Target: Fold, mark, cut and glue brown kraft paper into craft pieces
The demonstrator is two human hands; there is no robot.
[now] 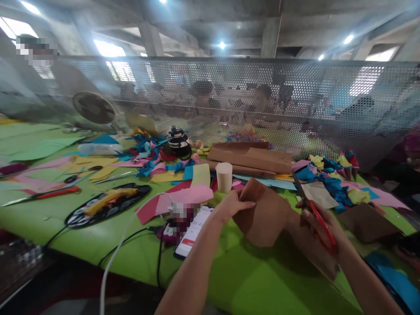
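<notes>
The left hand pinches the near-left edge of the brown felt sheet, held just above the green table. The right hand is clamped on red-handled scissors at the sheet's right edge. Cutting looks underway; the blades need steady feeding. A paper cup stands farther off.

We are in a craft workshop inside a bare concrete hall: a green desk strewn with coloured paper scraps, a glue gun near its left edge, scissors, and other people behind a perforated metal screen.
</notes>
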